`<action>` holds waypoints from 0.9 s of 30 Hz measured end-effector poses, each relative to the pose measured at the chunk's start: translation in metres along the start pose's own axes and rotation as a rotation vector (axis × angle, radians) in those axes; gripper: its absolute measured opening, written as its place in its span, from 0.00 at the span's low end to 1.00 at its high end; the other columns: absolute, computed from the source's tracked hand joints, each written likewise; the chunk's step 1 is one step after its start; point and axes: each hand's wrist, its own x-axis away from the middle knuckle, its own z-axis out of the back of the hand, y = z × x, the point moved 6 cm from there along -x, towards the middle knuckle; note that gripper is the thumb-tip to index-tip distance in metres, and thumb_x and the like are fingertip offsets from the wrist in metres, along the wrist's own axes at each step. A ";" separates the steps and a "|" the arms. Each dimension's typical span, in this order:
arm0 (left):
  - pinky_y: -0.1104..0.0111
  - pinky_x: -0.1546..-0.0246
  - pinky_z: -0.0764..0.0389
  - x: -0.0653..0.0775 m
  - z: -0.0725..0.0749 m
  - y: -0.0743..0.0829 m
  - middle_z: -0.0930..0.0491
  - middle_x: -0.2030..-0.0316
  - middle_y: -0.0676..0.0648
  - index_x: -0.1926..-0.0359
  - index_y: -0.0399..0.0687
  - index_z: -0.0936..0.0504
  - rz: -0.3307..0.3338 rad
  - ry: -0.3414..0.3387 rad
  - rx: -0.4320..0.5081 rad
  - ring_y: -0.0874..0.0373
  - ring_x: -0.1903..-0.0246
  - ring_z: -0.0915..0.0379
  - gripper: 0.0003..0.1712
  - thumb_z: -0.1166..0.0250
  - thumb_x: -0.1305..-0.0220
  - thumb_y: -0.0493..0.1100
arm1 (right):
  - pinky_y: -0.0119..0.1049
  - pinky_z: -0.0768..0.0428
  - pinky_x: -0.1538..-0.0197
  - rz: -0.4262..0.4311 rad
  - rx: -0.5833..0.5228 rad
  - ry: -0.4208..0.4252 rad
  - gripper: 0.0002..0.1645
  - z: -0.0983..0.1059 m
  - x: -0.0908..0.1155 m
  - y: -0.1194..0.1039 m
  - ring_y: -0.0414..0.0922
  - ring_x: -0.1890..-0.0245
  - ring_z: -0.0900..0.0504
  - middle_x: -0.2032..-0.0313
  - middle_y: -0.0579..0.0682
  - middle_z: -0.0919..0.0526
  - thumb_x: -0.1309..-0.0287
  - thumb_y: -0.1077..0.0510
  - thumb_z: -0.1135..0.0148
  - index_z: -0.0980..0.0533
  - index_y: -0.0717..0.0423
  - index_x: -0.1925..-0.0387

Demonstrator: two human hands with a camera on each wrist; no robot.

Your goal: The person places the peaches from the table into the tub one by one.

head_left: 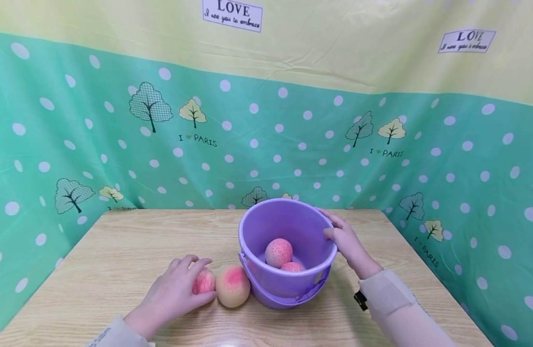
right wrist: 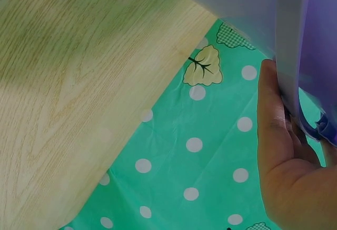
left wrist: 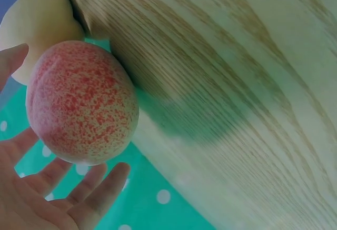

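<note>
My left hand (head_left: 172, 292) reaches round a speckled red peach (head_left: 204, 281) on the table, with thumb and fingers spread. In the left wrist view, the thumb stands apart from this peach (left wrist: 83, 103), and the fingers extend beneath and behind it. Beside it, a paler peach (head_left: 233, 287) with a pink patch sits close against a purple bucket (head_left: 288, 284). My right hand (head_left: 345, 241) grips the bucket's right rim, thumb over the inside and fingers outside. Inside the bucket lie a pink peach (head_left: 279, 252) and another peach (head_left: 292, 266), partly hidden by the front rim.
The bucket's purple handle (head_left: 270, 299) hangs down along its front. Everything stands on a light wood-grain table (head_left: 131, 250). A green and yellow printed cloth (head_left: 292, 159) surrounds the table at the back and sides.
</note>
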 end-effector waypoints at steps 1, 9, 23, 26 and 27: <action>0.52 0.68 0.19 0.000 0.000 0.000 0.24 0.47 0.43 0.41 0.55 0.22 0.002 -0.003 0.001 0.44 0.51 0.28 0.40 0.25 0.54 0.64 | 0.39 0.18 0.56 0.002 0.001 0.000 0.48 0.000 0.000 0.000 0.59 0.43 0.22 0.31 0.67 0.35 0.53 0.68 0.50 0.39 0.47 0.26; 0.54 0.69 0.19 -0.002 -0.004 -0.002 0.24 0.48 0.44 0.41 0.55 0.22 0.015 -0.027 0.001 0.46 0.53 0.28 0.40 0.25 0.54 0.64 | 0.40 0.20 0.50 0.007 0.002 0.005 0.48 0.000 0.000 -0.001 0.61 0.38 0.26 0.30 0.65 0.35 0.55 0.68 0.50 0.38 0.48 0.26; 0.52 0.67 0.19 -0.001 -0.011 -0.003 0.24 0.47 0.42 0.39 0.55 0.23 0.026 -0.055 0.006 0.45 0.52 0.27 0.41 0.26 0.54 0.64 | 0.40 0.19 0.50 0.013 0.000 0.002 0.49 0.000 -0.002 -0.001 0.61 0.38 0.26 0.31 0.66 0.34 0.56 0.68 0.50 0.39 0.47 0.26; 0.52 0.67 0.18 -0.001 -0.012 -0.004 0.23 0.48 0.42 0.39 0.55 0.23 0.029 -0.064 0.006 0.44 0.52 0.27 0.41 0.25 0.54 0.64 | 0.39 0.19 0.51 0.010 0.005 0.005 0.49 0.000 -0.002 0.000 0.61 0.38 0.25 0.31 0.65 0.34 0.55 0.68 0.50 0.38 0.47 0.26; 0.52 0.67 0.18 -0.001 -0.013 -0.004 0.23 0.48 0.42 0.39 0.55 0.23 0.030 -0.066 0.007 0.44 0.52 0.27 0.41 0.25 0.54 0.64 | 0.39 0.19 0.51 0.009 0.007 0.005 0.49 0.000 -0.002 0.000 0.61 0.39 0.25 0.31 0.65 0.34 0.55 0.67 0.50 0.38 0.47 0.26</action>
